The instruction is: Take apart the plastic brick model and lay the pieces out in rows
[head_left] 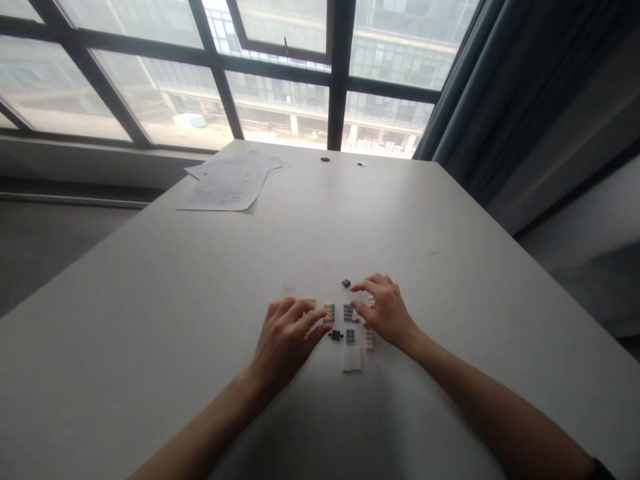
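Note:
My left hand (289,333) rests low over the table, thumb and fingers apart, its fingertips beside a tan and grey building brick (329,312). Another tan brick (311,303) is partly hidden behind its fingers. Just off the left thumb lies a dark axle-like piece (336,335). My right hand (384,308) hovers with thumb and forefinger spread near a grey studded brick (347,312). A small black piece (346,283) sits beyond its forefinger. Nearer me are a second grey brick (350,336), white studded pieces (369,339) and flat white tiles (351,360).
Printed papers (225,187) lie at the far left of the white table (175,320). Two round holes (325,159) show near its far edge. Beyond stands a framed window (285,100), with a dark curtain (480,100) on the right.

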{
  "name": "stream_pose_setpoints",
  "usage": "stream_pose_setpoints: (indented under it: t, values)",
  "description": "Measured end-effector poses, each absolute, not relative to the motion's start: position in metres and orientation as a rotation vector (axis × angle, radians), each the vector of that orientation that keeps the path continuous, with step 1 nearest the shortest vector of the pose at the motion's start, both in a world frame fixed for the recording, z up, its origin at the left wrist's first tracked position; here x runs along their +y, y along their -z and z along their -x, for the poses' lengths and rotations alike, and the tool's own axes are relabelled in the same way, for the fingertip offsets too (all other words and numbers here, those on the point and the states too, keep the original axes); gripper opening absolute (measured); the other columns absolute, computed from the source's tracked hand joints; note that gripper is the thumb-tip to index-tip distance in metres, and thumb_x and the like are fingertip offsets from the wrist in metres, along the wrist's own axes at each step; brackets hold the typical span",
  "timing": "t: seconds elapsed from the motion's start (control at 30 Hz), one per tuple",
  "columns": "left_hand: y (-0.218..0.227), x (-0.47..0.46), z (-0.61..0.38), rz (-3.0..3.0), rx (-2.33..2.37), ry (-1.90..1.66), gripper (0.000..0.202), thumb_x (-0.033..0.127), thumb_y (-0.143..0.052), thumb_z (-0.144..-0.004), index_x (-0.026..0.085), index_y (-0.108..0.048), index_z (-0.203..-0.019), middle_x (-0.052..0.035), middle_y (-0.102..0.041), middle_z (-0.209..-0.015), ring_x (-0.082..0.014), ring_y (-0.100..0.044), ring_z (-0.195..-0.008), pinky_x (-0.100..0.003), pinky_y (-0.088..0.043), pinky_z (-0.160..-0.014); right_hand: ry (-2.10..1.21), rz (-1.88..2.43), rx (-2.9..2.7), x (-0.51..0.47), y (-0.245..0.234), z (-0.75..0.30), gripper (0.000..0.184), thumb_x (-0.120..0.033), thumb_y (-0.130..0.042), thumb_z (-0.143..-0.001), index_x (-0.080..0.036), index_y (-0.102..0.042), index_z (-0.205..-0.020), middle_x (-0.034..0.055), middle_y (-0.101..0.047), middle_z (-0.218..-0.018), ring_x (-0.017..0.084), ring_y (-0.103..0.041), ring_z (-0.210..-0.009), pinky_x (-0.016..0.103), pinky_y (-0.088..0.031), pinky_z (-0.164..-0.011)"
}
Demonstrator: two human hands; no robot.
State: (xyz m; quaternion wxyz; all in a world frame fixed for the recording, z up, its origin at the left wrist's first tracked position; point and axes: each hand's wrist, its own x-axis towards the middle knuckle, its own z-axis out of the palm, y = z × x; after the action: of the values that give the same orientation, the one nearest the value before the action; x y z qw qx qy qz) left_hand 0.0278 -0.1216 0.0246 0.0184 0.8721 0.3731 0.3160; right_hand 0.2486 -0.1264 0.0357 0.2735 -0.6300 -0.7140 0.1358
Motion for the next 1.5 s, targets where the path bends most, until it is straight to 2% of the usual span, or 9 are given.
stream_pose_setpoints:
  t: [0.13,0.23,0.33,0.47,0.9,1.0,1.1,1.27,1.5]
  values:
    - [-0.027,-0.115,-0.019,-2.648,1.176,-1.183,0.009,0.028,-0.064,-0.086,0.021,-0.068,-0.089,-0.0031,-0.066,-0.084,-0.0191,-0.055,-0.081,-0.034,-0.039,-0.078,-0.306,1.834,-1.945,-0.094,-0.031,-0.255,0.017,-0.031,-0.067,-0.081,-0.022,-0.068,-0.096,0.0036,-0.067,-0.096,0.021,-0.055,-0.096,0.035,-0.034,-0.084]
    - [-0.025,-0.113,-0.017,-2.631,1.172,-1.238,0.007,0.026,-0.064,-0.085,0.021,-0.068,-0.087,-0.0026,-0.066,-0.082,-0.0183,-0.055,-0.078,-0.034,-0.039,-0.077,-0.213,1.900,-2.059,-0.080,-0.027,-0.248,0.019,-0.038,-0.065,-0.081,-0.021,-0.069,-0.088,0.0051,-0.067,-0.094,0.023,-0.055,-0.095,0.036,-0.033,-0.084]
    - [-0.021,-0.113,-0.017,-2.642,1.164,-1.258,0.006,0.026,-0.064,-0.085,0.021,-0.067,-0.084,-0.0025,-0.066,-0.081,-0.0181,-0.055,-0.077,-0.034,-0.039,-0.076,-0.145,1.933,-2.123,-0.075,-0.025,-0.240,0.018,-0.037,-0.063,-0.082,-0.020,-0.068,-0.083,0.0060,-0.067,-0.092,0.023,-0.055,-0.094,0.036,-0.031,-0.083]
    - [-0.018,-0.113,-0.017,-2.661,1.153,-1.257,0.006,0.025,-0.063,-0.085,0.020,-0.067,-0.083,-0.0026,-0.066,-0.080,-0.0182,-0.055,-0.078,-0.034,-0.039,-0.077,-0.171,1.896,-2.094,-0.075,-0.026,-0.245,0.013,-0.033,-0.062,-0.083,-0.022,-0.068,-0.088,0.0044,-0.067,-0.095,0.022,-0.054,-0.098,0.035,-0.030,-0.085]
    - [-0.015,-0.113,-0.019,-2.642,1.155,-1.228,0.006,0.023,-0.062,-0.085,0.021,-0.067,-0.082,-0.0024,-0.066,-0.079,-0.0184,-0.055,-0.078,-0.034,-0.039,-0.077,-0.139,1.870,-2.145,-0.088,-0.023,-0.250,0.026,-0.046,-0.065,-0.081,-0.020,-0.066,-0.078,0.0046,-0.067,-0.087,0.022,-0.053,-0.093,0.036,-0.028,-0.082]
    - [-0.015,-0.113,-0.018,-2.639,1.160,-1.247,0.007,0.024,-0.062,-0.085,0.021,-0.067,-0.081,-0.0027,-0.066,-0.078,-0.0184,-0.055,-0.077,-0.034,-0.039,-0.077,-0.176,1.803,-2.128,-0.085,-0.024,-0.254,0.020,-0.042,-0.065,-0.083,-0.022,-0.068,-0.086,0.0041,-0.067,-0.093,0.021,-0.054,-0.095,0.035,-0.028,-0.084]
    - [-0.015,-0.112,-0.017,-2.629,1.163,-1.259,0.008,0.024,-0.062,-0.085,0.021,-0.067,-0.079,-0.0028,-0.066,-0.078,-0.0182,-0.055,-0.076,-0.034,-0.040,-0.076,-0.243,1.760,-2.154,-0.084,-0.022,-0.257,0.013,-0.035,-0.064,-0.085,-0.023,-0.069,-0.084,0.0031,-0.067,-0.091,0.019,-0.054,-0.094,0.034,-0.028,-0.084]
    - [-0.016,-0.111,-0.016,-2.602,1.186,-1.268,0.010,0.025,-0.061,-0.086,0.021,-0.068,-0.079,-0.0025,-0.066,-0.077,-0.0174,-0.055,-0.075,-0.034,-0.040,-0.076,-0.257,1.756,-2.104,-0.085,-0.020,-0.255,0.017,-0.035,-0.063,-0.086,-0.021,-0.068,-0.076,0.0027,-0.066,-0.088,0.019,-0.055,-0.092,0.034,-0.029,-0.084]
    - [-0.013,-0.105,-0.011,-2.477,1.292,-1.340,0.011,0.026,-0.060,-0.086,0.020,-0.068,-0.080,-0.0032,-0.066,-0.078,-0.0176,-0.057,-0.077,-0.034,-0.043,-0.077,-0.173,1.715,-1.891,-0.105,-0.032,-0.286,0.015,-0.031,-0.059,-0.087,-0.021,-0.065,-0.078,0.0021,-0.066,-0.087,0.019,-0.057,-0.090,0.034,-0.034,-0.085]
